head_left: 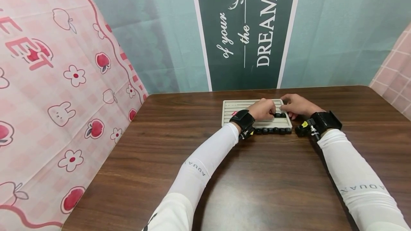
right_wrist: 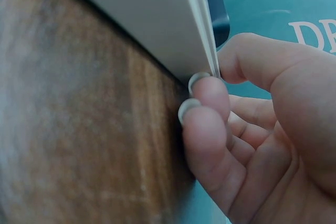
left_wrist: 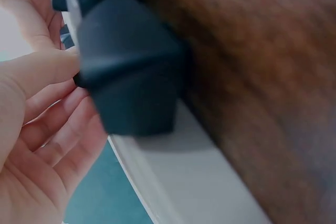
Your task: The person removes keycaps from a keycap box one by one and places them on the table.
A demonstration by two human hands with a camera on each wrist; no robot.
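Observation:
A cream slotted tray [head_left: 239,107] lies near the far edge of the table, with black keycaps [head_left: 280,115] set in one of its slots. Reaching over it, my left hand [head_left: 263,109] pinches a dark keycap [left_wrist: 79,80] between thumb and fingers; most of that piece is hidden. My right hand [head_left: 297,104] holds the tray's right end, its thumb at the upper rim and fingertips [right_wrist: 205,129] against the side wall. More black keycaps [head_left: 273,131] line the near edge of the tray, one of them large and blurred in the left wrist view.
The dark wooden table [head_left: 257,181] stretches toward me. Behind it hangs a teal curtain [head_left: 160,45] with printed words, and a pink patterned cloth [head_left: 80,109] borders the left side. Black wrist straps [head_left: 325,121] with small cameras sit on both wrists.

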